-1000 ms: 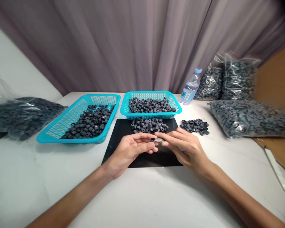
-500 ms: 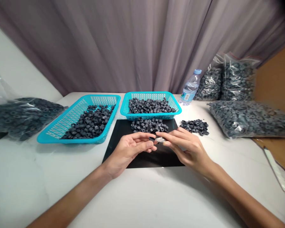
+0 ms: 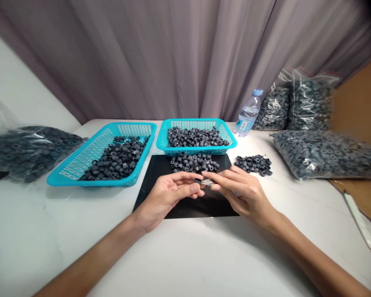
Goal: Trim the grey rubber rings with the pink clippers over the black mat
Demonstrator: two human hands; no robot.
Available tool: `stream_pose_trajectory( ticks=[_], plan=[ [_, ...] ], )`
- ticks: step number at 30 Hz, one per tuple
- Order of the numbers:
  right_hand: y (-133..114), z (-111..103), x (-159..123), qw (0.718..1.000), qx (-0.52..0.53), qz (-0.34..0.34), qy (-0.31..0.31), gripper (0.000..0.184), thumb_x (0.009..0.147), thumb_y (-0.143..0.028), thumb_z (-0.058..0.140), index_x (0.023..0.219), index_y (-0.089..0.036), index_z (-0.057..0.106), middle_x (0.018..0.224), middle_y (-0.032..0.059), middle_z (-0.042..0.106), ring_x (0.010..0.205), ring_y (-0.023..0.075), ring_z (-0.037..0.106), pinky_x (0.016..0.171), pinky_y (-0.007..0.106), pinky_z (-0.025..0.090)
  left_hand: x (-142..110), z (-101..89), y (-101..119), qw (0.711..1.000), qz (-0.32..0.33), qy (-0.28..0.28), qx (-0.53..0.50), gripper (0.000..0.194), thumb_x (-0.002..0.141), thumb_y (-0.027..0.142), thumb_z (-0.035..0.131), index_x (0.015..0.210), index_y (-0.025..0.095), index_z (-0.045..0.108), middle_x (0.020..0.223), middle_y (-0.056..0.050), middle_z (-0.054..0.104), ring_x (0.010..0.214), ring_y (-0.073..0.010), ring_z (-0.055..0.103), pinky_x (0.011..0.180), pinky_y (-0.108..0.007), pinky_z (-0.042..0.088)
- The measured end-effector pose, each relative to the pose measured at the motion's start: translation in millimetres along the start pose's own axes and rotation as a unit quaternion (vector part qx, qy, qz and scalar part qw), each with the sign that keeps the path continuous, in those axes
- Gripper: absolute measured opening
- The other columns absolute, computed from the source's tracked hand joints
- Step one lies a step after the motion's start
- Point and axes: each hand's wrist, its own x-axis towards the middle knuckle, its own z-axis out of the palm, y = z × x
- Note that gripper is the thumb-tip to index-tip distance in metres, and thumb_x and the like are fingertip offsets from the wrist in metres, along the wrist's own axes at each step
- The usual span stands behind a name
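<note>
Clear plastic bags up dark ring-shaped parts at our far left, the bag (image 3: 34,154) slumped on the white desk (image 3: 160,255). Just beside it we have a turquoise left basket (image 3: 59,179), its parts heaped toward the right side. Next comes our left hand (image 3: 170,192), its fingers pinched nearly together on one dark ring (image 3: 198,181), above a black mat (image 3: 185,209). Beyond the hands, a loose pile (image 3: 191,163) lies on the mat, between us and the turquoise back basket (image 3: 160,145). Our right hand (image 3: 245,189) has its fingers closed on a slim pale tool (image 3: 207,182) that meets the ring; this hand covers the mat's right edge. Behind it sits a small pile (image 3: 255,165). Farther back, the water bottle (image 3: 249,113) wears a blue label (image 3: 245,124) with a white panel; we cannot read its lettering. Rightmost are two upright bags (image 3: 311,103), a lying bag (image 3: 327,154) and a white stick-like tool (image 3: 360,220).
</note>
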Motion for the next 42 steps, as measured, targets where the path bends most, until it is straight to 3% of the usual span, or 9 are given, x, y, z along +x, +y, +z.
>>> stream_pose_trajectory(
  ticks=[17,27,42],
  plan=[
    [-0.5,0.1,1.0,1.000,0.012,-0.010,-0.001,0.033,0.103,-0.014,0.052,0.134,-0.016,0.063,0.084,0.0049,0.071,0.068,0.0167,0.050,0.063,0.031,0.041,-0.7,1.4,-0.1,1.000,-0.003,-0.004,-0.002,0.029,0.078,0.029,0.086,0.102,0.017,0.076,0.090,-0.004,0.080,0.079,-0.0097,0.068,0.079,-0.021,0.052],
    [-1.5,-0.2,0.7,1.000,0.007,-0.003,-0.005,0.032,0.105,-0.018,0.049,0.133,-0.018,0.064,0.081,0.0040,0.069,0.066,0.0165,0.049,0.061,0.030,0.042,-0.2,2.3,0.0,1.000,-0.006,-0.004,-0.001,0.028,0.078,0.028,0.085,0.101,0.016,0.076,0.084,-0.004,0.079,0.076,-0.0122,0.067,0.080,-0.025,0.052],
    [-2.5,-1.1,-1.3,0.998,0.022,0.044,0.034,0.033,0.103,-0.017,0.053,0.133,-0.019,0.065,0.075,0.0028,0.062,0.066,0.0170,0.045,0.061,0.031,0.040,1.4,1.2,1.3,1.000,0.012,-0.011,0.019,0.025,0.080,0.028,0.083,0.103,0.018,0.079,0.091,-0.005,0.077,0.079,-0.0115,0.066,0.079,-0.023,0.051]
  ],
)
